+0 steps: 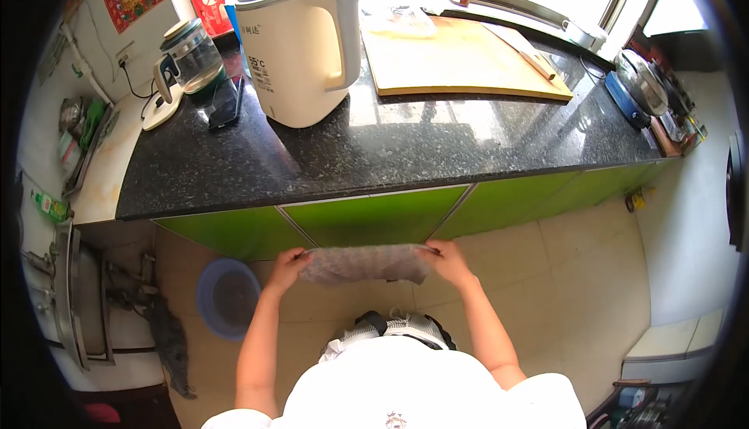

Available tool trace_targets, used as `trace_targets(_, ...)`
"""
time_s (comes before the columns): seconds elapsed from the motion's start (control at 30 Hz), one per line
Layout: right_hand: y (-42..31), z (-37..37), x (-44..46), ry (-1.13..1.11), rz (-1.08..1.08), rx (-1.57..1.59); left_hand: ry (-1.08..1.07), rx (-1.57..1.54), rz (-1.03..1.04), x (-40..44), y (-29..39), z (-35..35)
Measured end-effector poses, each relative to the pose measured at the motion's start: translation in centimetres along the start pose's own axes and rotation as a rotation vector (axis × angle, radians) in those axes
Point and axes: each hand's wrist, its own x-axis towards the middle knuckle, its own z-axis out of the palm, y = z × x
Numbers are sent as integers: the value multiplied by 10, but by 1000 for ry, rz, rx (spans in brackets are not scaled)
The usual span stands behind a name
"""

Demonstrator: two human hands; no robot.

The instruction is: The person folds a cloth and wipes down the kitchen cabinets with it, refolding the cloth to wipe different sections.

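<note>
A greyish cloth (365, 263) is stretched between my two hands, low in front of the green cabinet doors. My left hand (289, 268) pinches its left corner, and my right hand (447, 262) grips the right corner. The cloth's upper edge runs nearly straight from hand to hand, while its lower edge hangs loose above the tiled floor. Above it, the black speckled countertop (437, 144) spans the view. Both sets of fingertips are partly hidden by the cloth and the hands themselves.
On the counter stand a cream electric kettle (292, 62), a glass pot (195, 58), a phone (226, 103) and a wooden cutting board (452, 62) with a knife (538, 62) on it. A blue basin (204, 304) sits on the floor at left, near the sink (94, 304).
</note>
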Motion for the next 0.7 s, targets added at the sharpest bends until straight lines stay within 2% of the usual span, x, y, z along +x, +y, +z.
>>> trace_targets(0.03, -8, -2, 1, -28, 177, -19, 14, -33, 0, 1, -2, 3)
trace_targets(0.13, -1, 11, 6, 178, 62, -166, 111, -94, -48, 4, -9, 21)
trace_targets(0.2, 3, 21, 9, 171, 71, -202, 172, -182, -175, 2, -10, 41)
trace_targets(0.27, 14, 42, 15, 196, 183, -74, 239, -318, -362, 4, -3, 56)
trace_targets(0.33, 23, 67, 20, 189, 307, 370, 174, -565, -504, 7, -15, 70)
trace_targets(0.4, 3, 87, 17, 242, 293, 581, 148, -763, -609, 5, -20, 86)
trace_targets(0.47, -19, 112, 14, 144, 347, 627, 153, -911, -676, 3, -3, 109)
trace_targets(0.53, -32, 137, 3, -45, 245, 351, 112, -825, -653, 0, 7, 120)
trace_targets(0.63, -45, 145, -20, -225, -102, 259, 53, -660, -523, -7, 14, 124)
trace_targets(0.7, -41, 133, -27, -508, -80, 371, 39, -618, -468, -11, 4, 126)
